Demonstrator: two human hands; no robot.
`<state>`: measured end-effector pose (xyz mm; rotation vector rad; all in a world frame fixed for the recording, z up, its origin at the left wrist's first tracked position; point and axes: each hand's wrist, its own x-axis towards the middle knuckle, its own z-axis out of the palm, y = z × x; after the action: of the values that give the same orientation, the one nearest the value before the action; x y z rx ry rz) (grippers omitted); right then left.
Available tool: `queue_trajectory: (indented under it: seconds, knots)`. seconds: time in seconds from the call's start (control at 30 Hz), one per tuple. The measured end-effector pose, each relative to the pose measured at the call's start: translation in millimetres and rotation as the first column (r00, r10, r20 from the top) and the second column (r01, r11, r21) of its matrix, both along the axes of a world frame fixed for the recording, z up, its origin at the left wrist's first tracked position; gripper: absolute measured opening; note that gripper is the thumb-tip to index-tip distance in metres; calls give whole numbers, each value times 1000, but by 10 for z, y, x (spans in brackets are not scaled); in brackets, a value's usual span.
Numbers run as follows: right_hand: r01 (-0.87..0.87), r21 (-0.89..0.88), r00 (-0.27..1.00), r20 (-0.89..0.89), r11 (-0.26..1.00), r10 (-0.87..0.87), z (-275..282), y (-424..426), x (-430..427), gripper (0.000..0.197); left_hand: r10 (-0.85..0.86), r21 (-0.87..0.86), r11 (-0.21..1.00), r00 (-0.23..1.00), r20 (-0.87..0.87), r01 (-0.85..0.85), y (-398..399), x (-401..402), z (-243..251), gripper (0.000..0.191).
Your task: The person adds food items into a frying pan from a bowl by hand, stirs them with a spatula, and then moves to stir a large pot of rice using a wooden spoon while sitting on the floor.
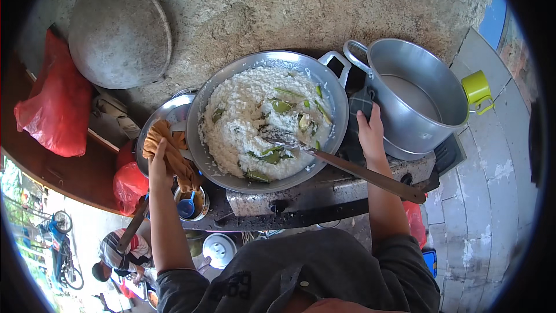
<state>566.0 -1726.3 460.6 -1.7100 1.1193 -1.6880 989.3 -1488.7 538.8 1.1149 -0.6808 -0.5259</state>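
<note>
A wide aluminium wok sits on the stove, filled with moist white rice mixed with green leaves. My left hand grips a bunched brown cloth against the wok's left handle. On the other side, my right hand holds a dark checked cloth between the wok and a tall aluminium pot. Whether that cloth touches the wok's right handle I cannot tell. A long-handled spatula lies with its blade in the rice and its handle over my right forearm.
A yellow-green plastic mug hangs on the pot's rim. Below the wok is the gas stove. A tin with a blue ladle stands by my left forearm. A dark round pan hangs on the wall; red plastic bags hang left. Another person works lower left.
</note>
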Motion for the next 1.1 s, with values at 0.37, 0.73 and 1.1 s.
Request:
queue_trajectory:
  seconds: [0.37,0.73,1.1]
  knots:
    - [-643,136,481,837,754,259,301,-556,290,49,-106,16,994,979,-172,110,25,58,-14,47]
    - [-747,217,369,922,628,119,192,-1008,348,28,-107,89,988,974,-201,127,-239,-48,-44,52]
    - [-811,152,346,903,565,254,359,-1175,421,35,-81,38,995,963,-258,94,-321,-133,34,49]
